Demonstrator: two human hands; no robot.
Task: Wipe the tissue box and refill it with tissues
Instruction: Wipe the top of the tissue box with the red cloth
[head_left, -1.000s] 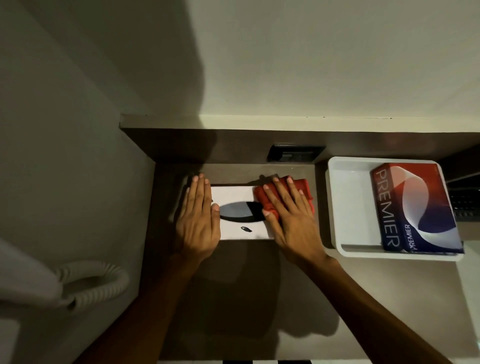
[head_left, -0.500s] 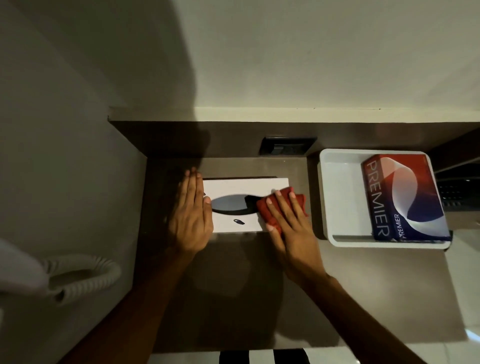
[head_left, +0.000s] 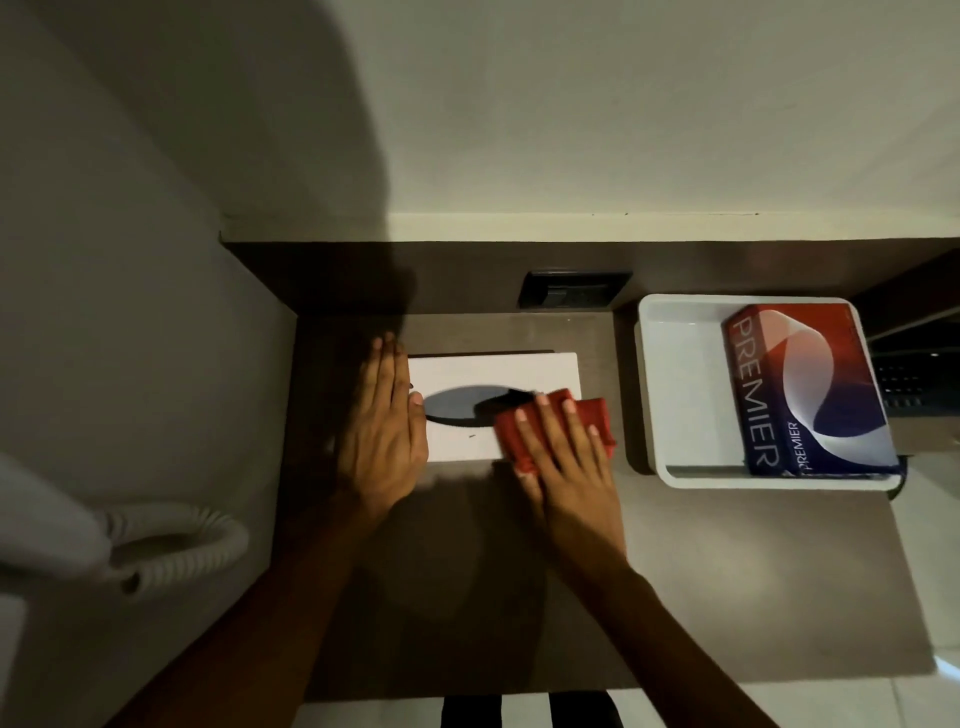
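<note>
A white tissue box (head_left: 493, 370) with a dark oval slot lies flat on the brown counter (head_left: 675, 571). My left hand (head_left: 384, 441) lies flat on its left end, fingers together. Flat on a red cloth (head_left: 592, 415), my right hand (head_left: 566, 457) presses it onto the box's near right corner. A red and blue tissue pack (head_left: 800, 389) marked PREMIER lies in a white tray (head_left: 675, 374) to the right.
A dark wall socket (head_left: 571, 288) sits behind the box. At the left, a white coiled hose (head_left: 171, 545) hangs by the wall. A dark shelf edge shows at far right. The counter's front edge runs near the bottom of the view.
My right hand has slid the red cloth from the box's far right end toward its near right corner. My left hand stays on the left end.
</note>
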